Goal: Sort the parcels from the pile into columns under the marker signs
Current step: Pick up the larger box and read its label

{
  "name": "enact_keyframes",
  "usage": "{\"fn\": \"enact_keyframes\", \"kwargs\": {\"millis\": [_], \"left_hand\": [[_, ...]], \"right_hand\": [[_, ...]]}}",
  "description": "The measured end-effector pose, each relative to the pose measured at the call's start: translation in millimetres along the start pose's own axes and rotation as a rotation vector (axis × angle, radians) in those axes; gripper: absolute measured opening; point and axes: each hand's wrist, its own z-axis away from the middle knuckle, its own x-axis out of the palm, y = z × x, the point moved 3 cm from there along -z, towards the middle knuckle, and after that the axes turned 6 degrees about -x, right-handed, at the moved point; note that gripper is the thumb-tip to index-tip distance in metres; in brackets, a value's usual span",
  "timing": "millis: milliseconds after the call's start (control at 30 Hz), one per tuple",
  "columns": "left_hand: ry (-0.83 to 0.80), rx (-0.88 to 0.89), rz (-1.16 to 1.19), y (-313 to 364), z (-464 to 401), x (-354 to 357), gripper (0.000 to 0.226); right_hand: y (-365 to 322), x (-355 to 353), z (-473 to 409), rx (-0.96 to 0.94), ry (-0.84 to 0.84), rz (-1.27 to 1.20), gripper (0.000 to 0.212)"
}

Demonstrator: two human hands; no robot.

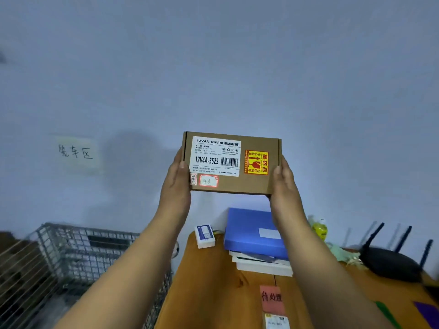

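Observation:
A flat brown cardboard parcel (259,184) is held up in front of the wall, its labelled face toward me. It carries a white product label, a yellow-and-red fragile sticker and a small red-edged handwritten tag. My left hand (177,184) grips its left edge and my right hand (283,186) grips its right edge. Below, on the orange table (209,288), lies a pink marker sign (272,299) with handwriting, and a small labelled parcel (276,321) sits just under it at the frame's bottom edge.
A paper sign (76,153) with handwriting is stuck on the wall at left. A wire basket (78,252) stands left of the table. On the table: a blue folder (251,233) on stacked white books, a small white box (204,235), a yellow bottle (319,230), a black router (392,262).

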Motion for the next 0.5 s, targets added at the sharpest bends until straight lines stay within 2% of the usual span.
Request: {"fn": "enact_keyframes", "kwargs": {"millis": [200,500], "left_hand": [[-0.039,0.167,0.134,55,25,10,0.047],[-0.013,0.127,0.145,69,41,15,0.050]], "right_hand": [[-57,-22,12,-0.167,0.052,-0.094,0.034],[-70,-31,21,-0.160,0.041,-0.057,0.033]]}}
